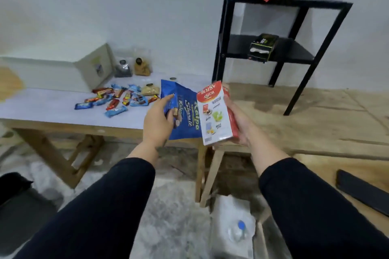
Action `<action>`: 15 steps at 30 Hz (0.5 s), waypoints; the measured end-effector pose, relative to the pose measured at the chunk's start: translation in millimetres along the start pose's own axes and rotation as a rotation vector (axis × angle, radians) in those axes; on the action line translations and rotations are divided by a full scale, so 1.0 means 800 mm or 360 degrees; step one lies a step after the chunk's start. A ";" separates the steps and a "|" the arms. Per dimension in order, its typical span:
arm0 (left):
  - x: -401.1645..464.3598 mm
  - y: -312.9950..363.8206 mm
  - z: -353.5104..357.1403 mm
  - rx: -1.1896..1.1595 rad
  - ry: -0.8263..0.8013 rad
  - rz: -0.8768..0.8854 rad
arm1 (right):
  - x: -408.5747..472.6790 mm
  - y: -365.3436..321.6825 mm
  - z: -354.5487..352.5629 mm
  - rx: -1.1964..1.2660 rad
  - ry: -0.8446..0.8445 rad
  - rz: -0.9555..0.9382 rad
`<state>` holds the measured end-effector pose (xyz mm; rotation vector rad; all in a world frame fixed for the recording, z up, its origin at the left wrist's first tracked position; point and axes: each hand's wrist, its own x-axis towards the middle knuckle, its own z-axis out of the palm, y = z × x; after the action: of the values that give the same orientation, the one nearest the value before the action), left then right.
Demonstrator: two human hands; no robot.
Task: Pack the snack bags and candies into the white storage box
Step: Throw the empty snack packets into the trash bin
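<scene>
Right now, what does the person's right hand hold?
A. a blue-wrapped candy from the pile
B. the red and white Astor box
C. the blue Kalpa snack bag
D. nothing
B: the right hand grips the red and white Astor box from its right side, while the left hand holds the blue Kalpa snack bag.

A plain room in a home: white walls, wooden table [69, 126], black shelf [282, 27] (tissue box [262, 47] on it), grey rug [168, 216].
</scene>
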<state>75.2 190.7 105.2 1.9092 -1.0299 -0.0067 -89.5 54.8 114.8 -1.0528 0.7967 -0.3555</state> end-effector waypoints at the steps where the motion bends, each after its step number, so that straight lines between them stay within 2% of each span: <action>1: -0.008 -0.012 -0.026 0.0044 0.0048 -0.0023 | -0.001 0.010 0.031 0.0006 -0.0068 0.0027; 5: -0.042 -0.069 -0.128 0.0173 0.0226 -0.0182 | 0.012 0.044 0.144 0.0021 -0.0208 -0.0094; 9: -0.076 -0.128 -0.224 0.0301 0.0370 -0.0321 | 0.015 0.066 0.244 -0.0523 -0.0317 -0.0287; 15: -0.113 -0.200 -0.334 0.0294 0.0622 -0.0593 | 0.036 0.094 0.380 -0.0732 -0.0643 -0.0262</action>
<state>226.4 477.7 104.2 2.1361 -0.4187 0.2455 143.8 265.6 114.8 -1.5670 0.4334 -0.0873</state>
